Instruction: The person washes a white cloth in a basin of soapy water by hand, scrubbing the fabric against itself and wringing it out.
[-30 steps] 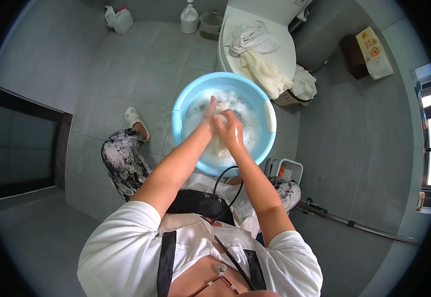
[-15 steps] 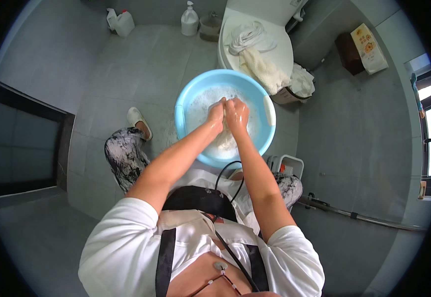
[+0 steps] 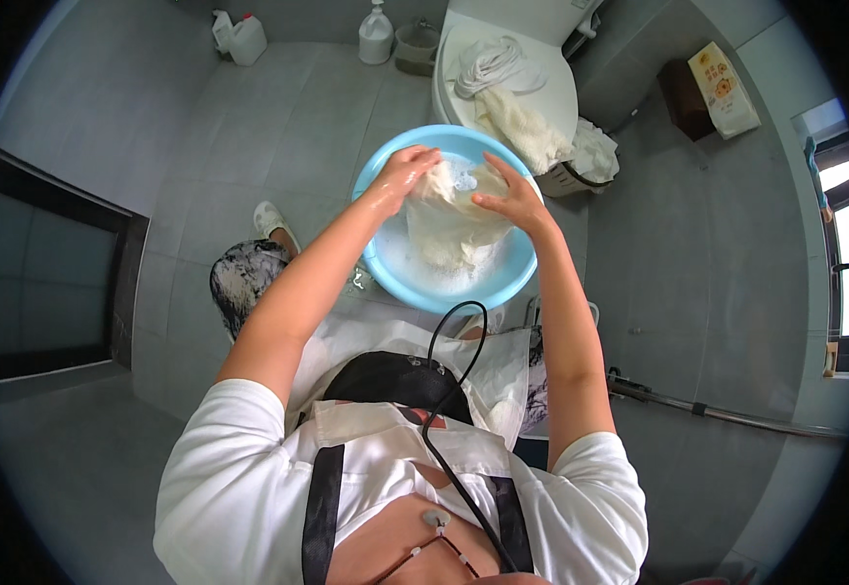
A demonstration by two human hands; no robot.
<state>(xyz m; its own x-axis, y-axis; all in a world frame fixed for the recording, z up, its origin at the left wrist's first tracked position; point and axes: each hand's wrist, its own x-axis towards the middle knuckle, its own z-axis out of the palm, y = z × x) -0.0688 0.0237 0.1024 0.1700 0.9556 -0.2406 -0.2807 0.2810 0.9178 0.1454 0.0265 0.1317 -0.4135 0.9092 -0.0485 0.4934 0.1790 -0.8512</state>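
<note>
One cloth (image 3: 454, 229) was spread within the basin (image 3: 384, 273), whose wall apparently contained drips; left hand (image 3: 403, 175) gripped the cloth's edge, right hand (image 3: 522, 205) kept thumb and fingers (image 3: 502, 170) parted opposite.

A jug (image 3: 246, 41) stands at eleven o'clock, a toilet (image 3: 558, 90) near one, a window (image 3: 846, 244) at three, a rail (image 3: 756, 420) at four.

Loc: bathrm | toilet (image 3: 559, 105) | grey tiled flr (image 3: 317, 127) | R edge warped, prob. window (image 3: 846, 244)
</note>
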